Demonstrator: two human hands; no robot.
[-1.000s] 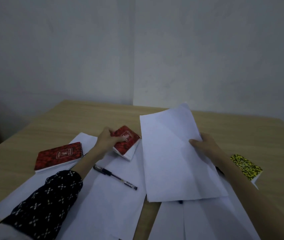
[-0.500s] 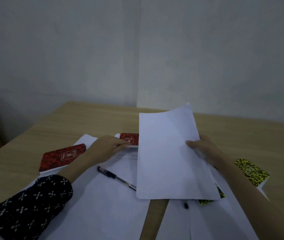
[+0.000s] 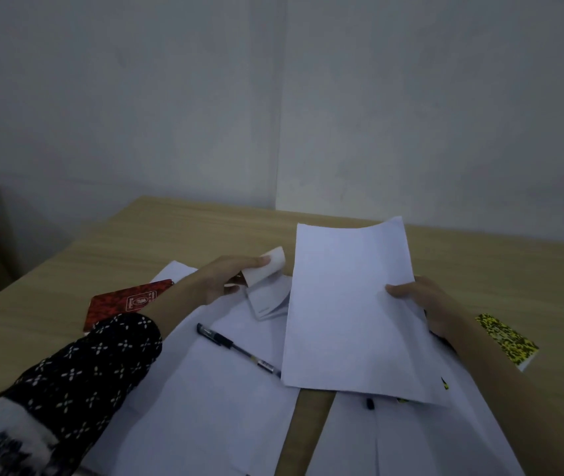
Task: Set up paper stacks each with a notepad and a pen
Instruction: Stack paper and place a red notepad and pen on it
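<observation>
Since half a second ago, the small notepad [image 3: 268, 297] under your left hand [image 3: 220, 281] no longer shows its red cover: it lies open with white pages up, and your fingers now curl one page back into a roll near the middle of the table [image 3: 205, 228]. Your right hand [image 3: 418, 300] still pinches the right edge of the white sheets [image 3: 349, 310], thumb on top, holding them tilted above the table and over the papers nearer you. Your left forearm, in a dark patterned sleeve [image 3: 88, 365], reaches across the left paper stack [image 3: 205, 400], where a black pen [image 3: 235, 348] lies. A red notepad [image 3: 125, 302] rests toward the left edge, a yellow-patterned notepad [image 3: 507, 338] toward the right edge.
</observation>
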